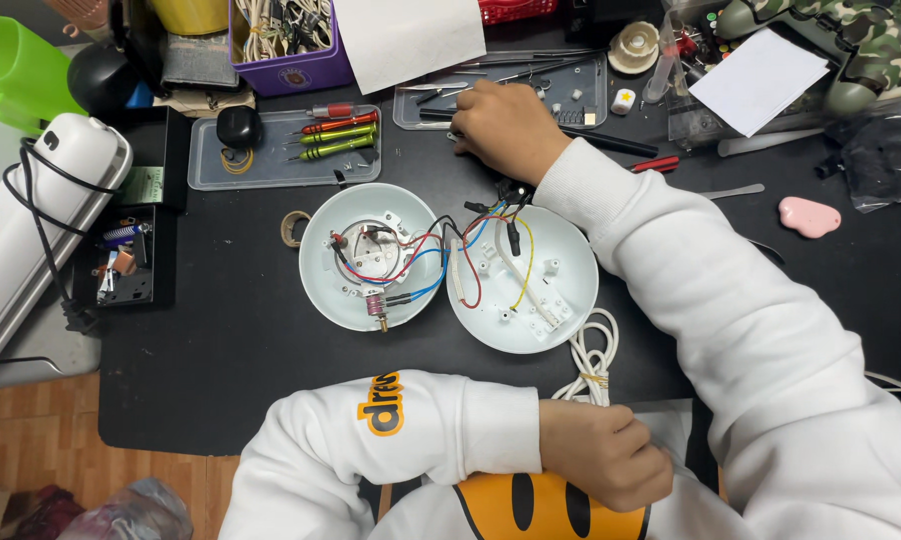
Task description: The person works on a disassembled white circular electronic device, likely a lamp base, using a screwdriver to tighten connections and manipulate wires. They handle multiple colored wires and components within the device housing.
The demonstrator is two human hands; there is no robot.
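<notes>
Two white round shell halves lie open side by side on the black mat: the left half (371,257) holds a metal part and a small switch, the right half (523,280) has white plastic ribs. Red, blue, black and yellow wires (471,240) run between them. My right hand (506,128) reaches to the far clear tray (591,105) and closes around a thin black tool (611,142) at its front edge. My left hand (606,452) rests fisted near my chest, touching the bundled white cord (589,362).
A clear tray (211,175) at the left holds red and green screwdrivers (336,137) and a black round piece. A purple box of cables (291,40), a white appliance with a black cord (41,215), a pink object (809,215) and white paper (761,80) surround the mat.
</notes>
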